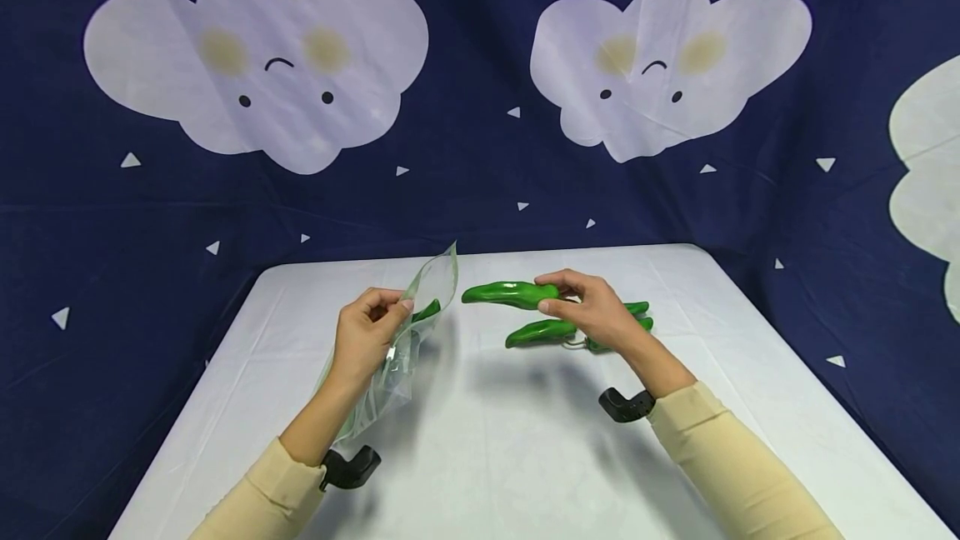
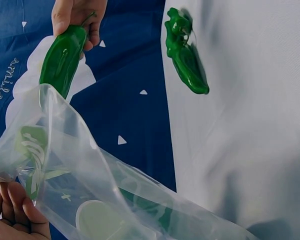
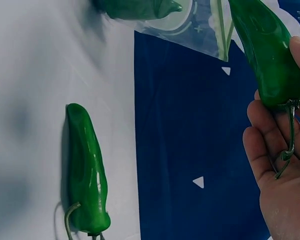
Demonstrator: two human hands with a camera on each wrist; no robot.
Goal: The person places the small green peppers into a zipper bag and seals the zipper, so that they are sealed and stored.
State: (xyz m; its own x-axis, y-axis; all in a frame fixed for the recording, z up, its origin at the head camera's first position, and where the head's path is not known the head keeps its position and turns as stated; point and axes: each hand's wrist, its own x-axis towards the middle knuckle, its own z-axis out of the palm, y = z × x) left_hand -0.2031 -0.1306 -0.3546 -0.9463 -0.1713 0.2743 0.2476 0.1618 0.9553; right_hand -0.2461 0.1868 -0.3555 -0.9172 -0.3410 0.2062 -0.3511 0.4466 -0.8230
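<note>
My left hand (image 1: pixel 367 332) pinches the edge of a clear plastic bag (image 1: pixel 397 369), holding it tilted up over the table with its mouth toward the right. Inside the bag a green pepper (image 3: pixel 140 7) shows through the film. My right hand (image 1: pixel 588 307) grips another green pepper (image 1: pixel 506 294) by its stem end, the tip pointing left at the bag's mouth. In the left wrist view this held pepper (image 2: pixel 64 60) is just beyond the bag's rim. Several more green peppers (image 1: pixel 540 332) lie on the table below and behind the right hand.
A white-covered table (image 1: pixel 510 457) carries everything. Behind it hangs a dark blue cloth (image 1: pixel 480 148) with white clouds and small triangles. Each wrist wears a black camera mount, such as the right one (image 1: pixel 624 405).
</note>
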